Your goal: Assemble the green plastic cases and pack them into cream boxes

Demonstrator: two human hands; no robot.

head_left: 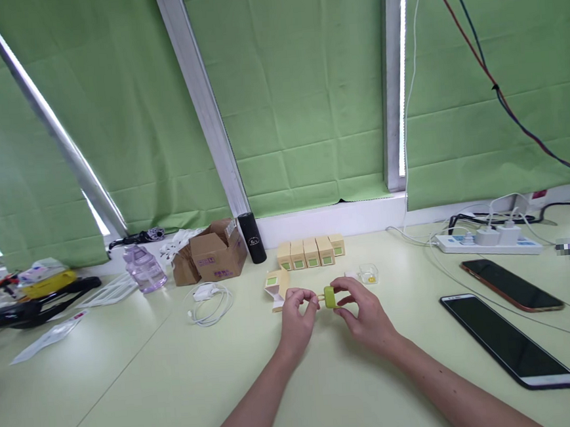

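My right hand grips a small green block-shaped item between thumb and fingers, above the table. From its left side a thin yellowish piece sticks out toward my left hand. The fingers of that hand are pinched at the end of this piece. Just behind my left hand stands an open small cardboard box with a green label. A little farther back, several closed boxes of the same kind stand in a row. Beyond my right hand lies a small clear plastic case with something yellow in it.
Two phones lie at the right, below a white power strip with plugs and cables. To the left are a coiled white cable, a brown carton, a black cylinder and a purple bottle.
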